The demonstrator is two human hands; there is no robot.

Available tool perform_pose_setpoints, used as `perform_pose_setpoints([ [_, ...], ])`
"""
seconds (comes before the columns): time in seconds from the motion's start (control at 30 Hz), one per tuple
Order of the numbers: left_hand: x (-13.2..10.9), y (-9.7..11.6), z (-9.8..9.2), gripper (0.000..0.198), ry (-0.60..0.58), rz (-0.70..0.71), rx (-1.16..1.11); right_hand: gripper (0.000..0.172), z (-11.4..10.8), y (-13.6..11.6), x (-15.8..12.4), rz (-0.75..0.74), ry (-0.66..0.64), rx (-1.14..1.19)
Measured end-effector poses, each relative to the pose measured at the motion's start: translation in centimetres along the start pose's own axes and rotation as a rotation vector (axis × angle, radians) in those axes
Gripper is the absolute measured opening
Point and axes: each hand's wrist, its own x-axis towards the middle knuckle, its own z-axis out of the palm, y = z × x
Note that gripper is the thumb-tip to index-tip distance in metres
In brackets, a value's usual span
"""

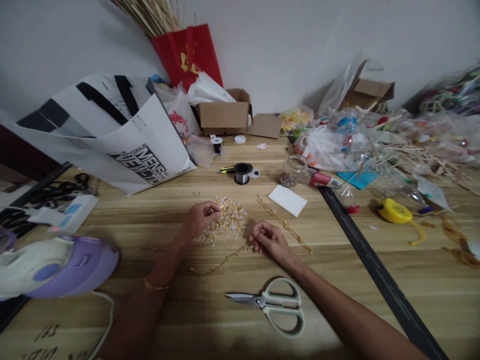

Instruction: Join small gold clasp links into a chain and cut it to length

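Note:
A pile of small gold and clear charms (229,220) lies in the middle of the wooden table. At its left edge, my left hand (199,220) has its fingertips pinched together; whatever they hold is too small to make out. My right hand (272,241), closed, grips the end of a thin gold chain (228,258) that trails to the left across the wood in front of the pile. Beyond my right hand lies a second gold chain (287,226), stretched out slantwise. Scissors with pale handles (275,303) rest nearer to me, blades pointing left.
Behind the pile stand a wire spool (242,175) and a white card (287,200). A large paper bag (150,145) and a purple-white appliance (75,267) occupy the left. To the right are a bead jar (294,172), a yellow tape measure (394,211) and heaped plastic bags (324,145).

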Motion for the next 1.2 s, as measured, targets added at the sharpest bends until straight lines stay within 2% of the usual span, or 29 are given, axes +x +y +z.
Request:
perform_pose_setpoints([
  [0.27,-0.1,0.4,0.2,0.019,-0.085,-0.036,-0.102,0.035,0.0,0.2,0.1,0.004,-0.005,0.011],
  [0.4,-0.3,0.6,-0.3,0.018,-0.154,-0.059,-0.075,0.035,-0.1,0.4,0.1,0.004,-0.007,0.027],
  [0.53,-0.4,0.6,-1.0,0.021,-0.227,-0.040,0.065,0.034,-0.1,0.3,0.1,0.000,-0.013,0.029],
  [0.77,-0.2,0.8,-1.5,0.015,-0.256,0.103,0.436,0.035,-0.1,0.2,0.0,-0.012,-0.021,0.005],
  [0.93,-0.3,0.4,-1.0,0.016,-0.310,0.167,0.561,0.035,-0.1,0.2,0.1,-0.012,-0.022,0.012],
  [1.2,-0.4,0.6,-0.4,0.009,-0.252,0.248,0.585,0.035,0.0,0.0,0.1,-0.014,-0.017,0.015],
])
